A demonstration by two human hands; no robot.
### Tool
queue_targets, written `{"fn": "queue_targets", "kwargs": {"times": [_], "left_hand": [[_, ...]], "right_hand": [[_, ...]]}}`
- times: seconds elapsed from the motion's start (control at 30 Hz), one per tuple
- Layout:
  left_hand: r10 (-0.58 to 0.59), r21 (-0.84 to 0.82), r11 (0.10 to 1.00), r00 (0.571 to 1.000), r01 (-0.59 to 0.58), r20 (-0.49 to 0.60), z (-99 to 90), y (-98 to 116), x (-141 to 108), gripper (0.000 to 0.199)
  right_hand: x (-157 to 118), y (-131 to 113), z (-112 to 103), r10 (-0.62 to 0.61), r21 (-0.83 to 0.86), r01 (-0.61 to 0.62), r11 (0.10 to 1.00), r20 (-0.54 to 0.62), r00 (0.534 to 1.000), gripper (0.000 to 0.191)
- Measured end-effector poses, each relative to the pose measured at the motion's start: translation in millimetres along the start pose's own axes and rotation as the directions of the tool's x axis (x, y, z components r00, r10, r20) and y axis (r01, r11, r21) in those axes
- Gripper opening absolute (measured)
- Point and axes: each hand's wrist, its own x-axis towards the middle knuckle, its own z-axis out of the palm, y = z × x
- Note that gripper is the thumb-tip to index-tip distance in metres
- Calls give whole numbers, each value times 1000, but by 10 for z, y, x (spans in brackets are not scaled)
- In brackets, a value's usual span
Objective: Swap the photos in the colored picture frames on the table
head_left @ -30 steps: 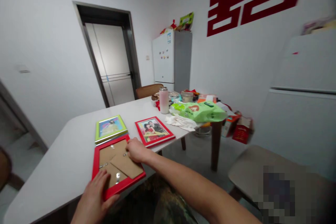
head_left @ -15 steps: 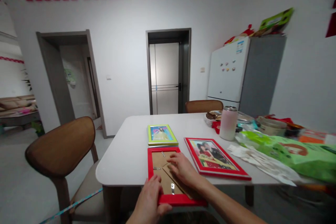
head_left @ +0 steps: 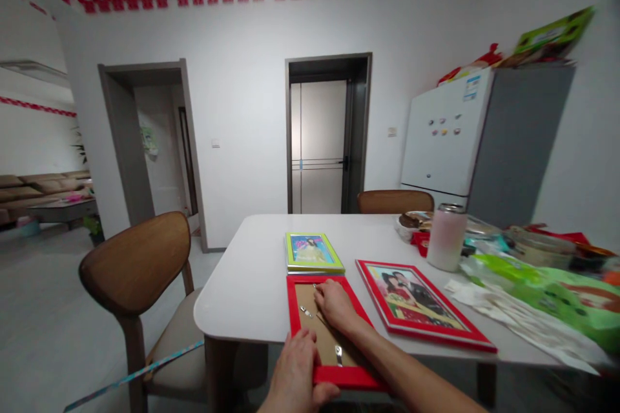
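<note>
A red picture frame [head_left: 349, 377] lies face down at the near edge of the table, its brown backing board [head_left: 322, 343] showing. My left hand [head_left: 296, 368] grips the frame's lower left corner, fingers on the left side and thumb along the bottom bar. Toward the top of the board, my right hand [head_left: 336, 306] has its fingers curled, with the tips at a small metal clip [head_left: 314, 285]. Another clip [head_left: 306, 312] sits slanted near the left side, and a third clip [head_left: 339, 355] is near the bottom. My right hand and forearm hide the board's right part.
Behind the frame lies a green picture frame [head_left: 314, 267]; to its right is a second red frame [head_left: 429, 329] with a photo. Farther right are a pink tumbler [head_left: 446, 239], white gloves [head_left: 513, 310] and a green bag [head_left: 557, 297]. A chair [head_left: 140, 264] stands left.
My right hand has moved up the board to the top clip. The left clip has turned from level to slanted. The view has swung slightly left; my left hand keeps its corner.
</note>
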Motion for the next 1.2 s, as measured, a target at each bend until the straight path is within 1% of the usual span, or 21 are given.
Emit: {"fn": "queue_targets", "kwargs": {"times": [0.07,0.17,0.27,0.33,0.37,0.43,0.47,0.53,0.57,0.6,0.67,0.77,0.83,0.9,0.93,1.03,1.2], "left_hand": [[10,-2,1000,1000,-10,-10,6,-13,-5,66],[5,-3,1000,1000,-6,-27,13,-19,-7,62],[1,-1,1000,999,-1,-47,10,-21,6,59],[11,-12,1000,998,-12,-63,-2,-24,19,47],[14,-22,1000,997,-15,-70,-9,-26,24,41],[12,-51,999,996,-16,-85,-21,-32,28,35],[8,-65,998,996,-13,-88,-23,-37,28,36],[6,-84,996,996,-14,-91,-17,-46,26,37],[8,-88,996,996,-16,-91,-9,-50,25,37],[10,-90,996,996,-18,-93,1,-54,26,37],[4,-95,995,995,-14,-104,22,-59,32,43],[-2,-90,996,994,-8,-113,48,-62,47,50],[-6,-79,997,994,-3,-108,56,-64,57,53],[-13,-71,997,995,6,-101,55,-63,63,58],[-13,-70,997,995,6,-99,51,-60,64,59],[2,-78,997,996,-9,-90,31,-39,58,54],[-24,-133,991,997,14,-74,5,-11,45,52]], "right_hand": [[49,63,-4,58,-8,-58,998,-3,998,28],[102,77,9,108,11,-108,994,12,994,27],[96,38,-38,114,49,-116,992,31,993,26],[30,31,-131,94,73,-96,993,41,995,27],[-27,40,-193,62,101,-67,993,51,997,28],[-186,80,-336,-64,201,42,979,107,992,31],[-279,105,-407,-142,262,99,960,154,978,32],[-460,143,-525,-274,346,176,921,260,926,31],[-535,151,-563,-304,355,191,915,297,905,28],[-594,149,-583,-311,348,195,917,318,896,25],[-657,125,-575,-298,326,195,925,305,905,18],[-650,90,-503,-279,327,191,925,246,928,15],[-623,101,-467,-248,307,182,934,193,949,22],[-603,133,-456,-182,228,148,962,137,974,35],[-597,149,-456,-145,173,123,977,121,982,38],[-588,163,-453,-80,57,74,996,117,990,33],[-537,118,-468,-40,73,34,997,77,996,34]]}}
